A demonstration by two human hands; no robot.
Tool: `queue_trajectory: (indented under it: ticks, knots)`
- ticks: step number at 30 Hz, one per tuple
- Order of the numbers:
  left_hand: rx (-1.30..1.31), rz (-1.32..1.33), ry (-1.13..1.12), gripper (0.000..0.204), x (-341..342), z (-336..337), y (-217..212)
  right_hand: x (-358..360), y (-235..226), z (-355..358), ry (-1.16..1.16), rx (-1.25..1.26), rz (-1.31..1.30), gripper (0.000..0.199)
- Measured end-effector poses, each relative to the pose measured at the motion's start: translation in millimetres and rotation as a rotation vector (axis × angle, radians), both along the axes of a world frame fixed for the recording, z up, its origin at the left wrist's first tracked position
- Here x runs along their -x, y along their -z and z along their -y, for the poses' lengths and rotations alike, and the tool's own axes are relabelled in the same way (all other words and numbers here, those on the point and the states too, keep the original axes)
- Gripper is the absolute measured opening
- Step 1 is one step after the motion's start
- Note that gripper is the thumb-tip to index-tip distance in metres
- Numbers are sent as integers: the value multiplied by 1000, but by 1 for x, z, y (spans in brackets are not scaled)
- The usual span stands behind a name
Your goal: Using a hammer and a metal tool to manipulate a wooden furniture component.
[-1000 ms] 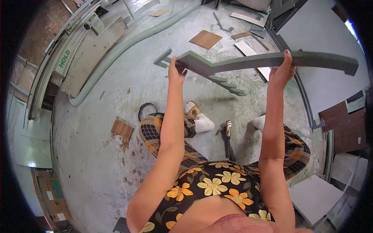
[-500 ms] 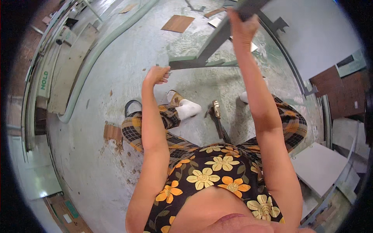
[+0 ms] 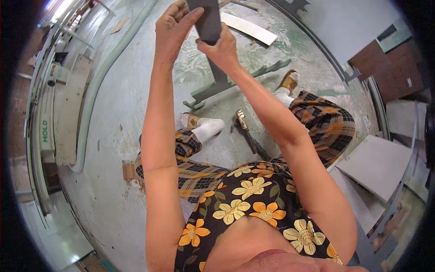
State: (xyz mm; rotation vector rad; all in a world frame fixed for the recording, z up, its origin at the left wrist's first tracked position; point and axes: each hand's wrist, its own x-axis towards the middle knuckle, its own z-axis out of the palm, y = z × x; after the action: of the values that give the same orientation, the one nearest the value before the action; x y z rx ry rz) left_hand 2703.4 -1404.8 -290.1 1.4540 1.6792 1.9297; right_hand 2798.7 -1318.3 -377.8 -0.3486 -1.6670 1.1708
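Observation:
I sit on a concrete floor with both arms raised. My left hand (image 3: 174,27) and my right hand (image 3: 222,47) grip the near end of a long grey board (image 3: 208,22), which now points away from me and runs out of the top of the view. A grey frame (image 3: 235,84) of joined bars lies on the floor beyond my feet. A hammer (image 3: 247,131) rests on the floor between my legs.
A pale hose (image 3: 97,86) curves along the floor at left, beside long boards (image 3: 68,109). A light flat strip (image 3: 249,28) lies at the top. Grey panels (image 3: 380,165) are stacked at right. A cardboard scrap (image 3: 128,172) sits by my left knee.
The board was held crosswise at arm's length with hands at its two ends. It has swung end-on, and both hands have come together on its near end, raised higher.

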Motion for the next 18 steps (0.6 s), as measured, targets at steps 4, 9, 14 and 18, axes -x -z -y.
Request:
queue_trajectory:
  ticks: [4, 9, 14, 18]
  knots:
    - [0, 102, 94, 31, -4, -37, 12, 1, 6, -14, 49, -19, 46, 53]
    - [116, 159, 201, 25, -2, -80, 25, -30, 10, -56, -65, -22, 320, 64]
    - [237, 122, 126, 33, -26, -91, 30, -119, -36, -121, -274, -573, 908, 68]
    - [206, 58, 167, 30, -32, -93, 26, -281, -51, -201, -360, 53, 588, 48]
